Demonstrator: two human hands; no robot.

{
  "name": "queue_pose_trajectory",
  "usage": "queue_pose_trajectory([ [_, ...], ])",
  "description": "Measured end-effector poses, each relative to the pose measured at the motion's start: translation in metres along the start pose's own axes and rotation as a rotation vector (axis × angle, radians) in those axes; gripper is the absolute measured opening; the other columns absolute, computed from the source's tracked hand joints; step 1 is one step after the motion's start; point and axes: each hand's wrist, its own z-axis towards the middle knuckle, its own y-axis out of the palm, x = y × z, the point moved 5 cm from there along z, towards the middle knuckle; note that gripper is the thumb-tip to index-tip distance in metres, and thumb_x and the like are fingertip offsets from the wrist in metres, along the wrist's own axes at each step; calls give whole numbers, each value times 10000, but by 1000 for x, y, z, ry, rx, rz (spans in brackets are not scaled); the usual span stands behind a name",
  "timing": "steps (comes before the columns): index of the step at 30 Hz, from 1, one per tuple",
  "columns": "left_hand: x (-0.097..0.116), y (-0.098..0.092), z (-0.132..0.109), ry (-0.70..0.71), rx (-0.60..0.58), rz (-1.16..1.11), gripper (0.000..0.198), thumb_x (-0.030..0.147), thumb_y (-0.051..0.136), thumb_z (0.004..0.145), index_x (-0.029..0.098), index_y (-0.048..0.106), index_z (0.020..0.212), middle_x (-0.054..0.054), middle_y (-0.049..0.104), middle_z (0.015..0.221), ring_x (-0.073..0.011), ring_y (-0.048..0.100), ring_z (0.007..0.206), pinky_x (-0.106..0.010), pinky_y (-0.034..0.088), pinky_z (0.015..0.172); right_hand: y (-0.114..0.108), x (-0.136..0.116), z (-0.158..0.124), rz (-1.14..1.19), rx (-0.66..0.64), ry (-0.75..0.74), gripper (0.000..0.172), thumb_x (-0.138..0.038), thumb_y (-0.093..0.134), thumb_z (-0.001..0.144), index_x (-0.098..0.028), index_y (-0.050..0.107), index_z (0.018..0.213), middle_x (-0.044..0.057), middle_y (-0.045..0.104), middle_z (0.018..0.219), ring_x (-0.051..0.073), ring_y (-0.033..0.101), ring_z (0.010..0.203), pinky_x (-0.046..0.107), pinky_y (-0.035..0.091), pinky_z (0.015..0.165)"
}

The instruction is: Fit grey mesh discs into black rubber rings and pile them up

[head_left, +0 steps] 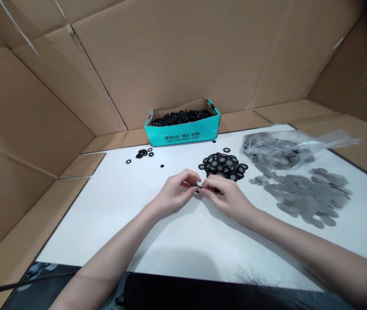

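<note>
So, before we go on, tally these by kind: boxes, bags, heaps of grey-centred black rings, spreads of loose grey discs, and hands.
Teal box: 1
Clear plastic bag: 1
Heap of grey-centred black rings: 1
Spread of loose grey discs: 1
Hands, left hand and right hand: 2
Total: 6

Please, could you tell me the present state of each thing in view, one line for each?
Turquoise cardboard box: open-topped, holding many black rings.
Clear plastic bag: crumpled, grey discs inside; mouth unclear.
Loose flat grey discs: spread out, overlapping.
Black rings with grey centres: heaped.
Plain black rings at left: loose, some clustered.
Small black-rimmed round piece: held between both hands.
Left hand: curled, pinching.
Right hand: curled, pinching.
</note>
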Motion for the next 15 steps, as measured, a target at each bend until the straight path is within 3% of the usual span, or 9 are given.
queue_pose_trajectory([
  [9,8,-2,-1,42,-94,77,131,125,540,888,180,601,990,-35,658,937,-139,603,866,-266,500,800,-2,-5,1,-26,-12,-57,217,-189,541,938,-190,596,728,26,605,705,168,546,701,287,403,641],
  [15,6,-3,-1,14,-79,45,121,157,545,894,184,595,1001,-36,652,931,-145,604,868,-267,502,797,-4,-7,1,-34,-11,-56,215,-194,547,934,-197,593,724,29,613,702,169,547,694,288,406,636],
])
